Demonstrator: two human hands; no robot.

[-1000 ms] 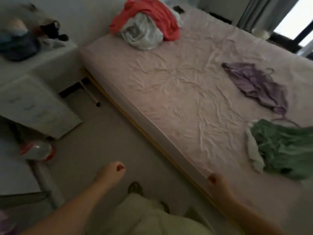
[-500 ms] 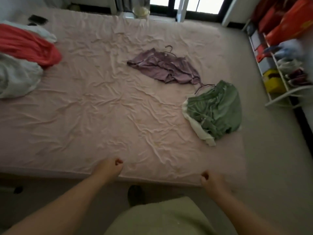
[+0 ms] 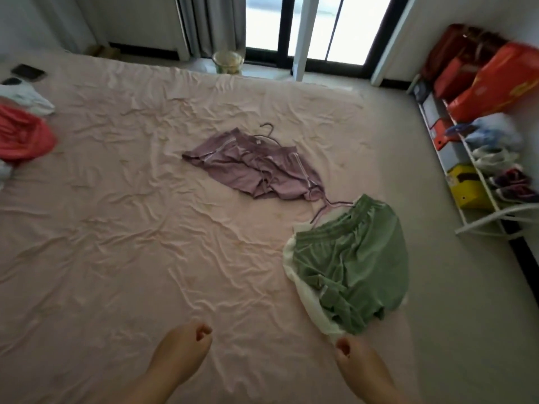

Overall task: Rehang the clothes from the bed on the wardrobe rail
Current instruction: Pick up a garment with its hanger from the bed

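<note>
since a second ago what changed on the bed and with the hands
The view swung from the bed's side to face it, and both hands came forward over the sheet: the right hand now sits just short of the green shorts, the left hand empty. The purple shorts and green shorts lie unmoved.

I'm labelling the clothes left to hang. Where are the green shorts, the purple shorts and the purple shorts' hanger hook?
green shorts (image 3: 350,266): head view, middle of the fabric.
purple shorts (image 3: 248,167): head view, middle of the fabric.
hanger hook (image 3: 267,129): head view, curved wire above the waistband.
</note>
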